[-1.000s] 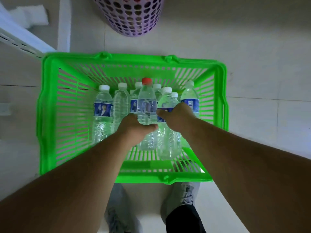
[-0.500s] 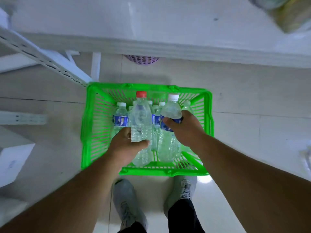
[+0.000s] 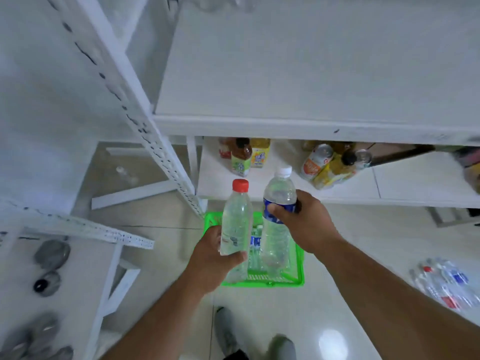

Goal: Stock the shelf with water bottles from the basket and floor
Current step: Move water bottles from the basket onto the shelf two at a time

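Observation:
My left hand [image 3: 211, 261] grips a clear red-capped water bottle [image 3: 237, 216] around its lower half. A white-capped water bottle [image 3: 278, 203] with a blue label is held at label height by my right hand [image 3: 306, 224]. Both bottles stand upright in the air above the green basket [image 3: 262, 281] on the floor, where more bottles [image 3: 255, 242] show between my hands. The wide white shelf [image 3: 311, 74] lies bare ahead and above the bottles. A wrapped pack of water bottles [image 3: 449, 284] lies on the floor at the right.
A lower shelf [image 3: 285, 185] holds drink bottles and cans [image 3: 330, 162]. A slotted white upright [image 3: 145, 118] runs diagonally at the left. Another rack at the lower left carries grey items [image 3: 50, 254]. My shoes [image 3: 228, 331] are behind the basket.
Both hands lifted their bottles out of the basket and up toward the shelf. The view tilted up, so the basket now looks small and the shelves fill the frame.

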Action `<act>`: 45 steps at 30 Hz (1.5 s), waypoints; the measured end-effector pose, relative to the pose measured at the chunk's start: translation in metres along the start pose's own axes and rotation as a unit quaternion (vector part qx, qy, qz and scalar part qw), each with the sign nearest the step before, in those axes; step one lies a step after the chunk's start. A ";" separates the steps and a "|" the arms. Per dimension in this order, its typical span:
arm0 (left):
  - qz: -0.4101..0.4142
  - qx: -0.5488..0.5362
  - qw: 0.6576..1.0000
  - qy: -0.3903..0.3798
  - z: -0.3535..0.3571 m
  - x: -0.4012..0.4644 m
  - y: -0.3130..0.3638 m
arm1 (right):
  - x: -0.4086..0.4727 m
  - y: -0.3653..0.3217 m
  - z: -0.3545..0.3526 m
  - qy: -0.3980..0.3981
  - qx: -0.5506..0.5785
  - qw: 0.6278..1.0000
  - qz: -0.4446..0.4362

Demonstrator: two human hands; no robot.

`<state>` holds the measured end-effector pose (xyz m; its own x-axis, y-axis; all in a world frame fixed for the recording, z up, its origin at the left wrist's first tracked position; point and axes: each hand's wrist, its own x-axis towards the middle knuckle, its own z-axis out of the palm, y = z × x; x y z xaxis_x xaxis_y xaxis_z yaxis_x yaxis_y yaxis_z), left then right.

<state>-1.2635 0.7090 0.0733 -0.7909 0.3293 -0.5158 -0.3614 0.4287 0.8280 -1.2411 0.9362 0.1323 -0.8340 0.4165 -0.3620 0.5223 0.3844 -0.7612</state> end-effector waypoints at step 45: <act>0.213 0.045 0.967 0.130 -0.090 -0.007 0.318 | 0.008 -0.287 -0.176 0.114 0.077 0.972 -0.191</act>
<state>-1.4176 0.7669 0.3598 -0.9601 0.2753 -0.0495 0.0601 0.3759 0.9247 -1.3662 0.9743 0.4431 -0.8917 0.4458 0.0789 0.1344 0.4271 -0.8941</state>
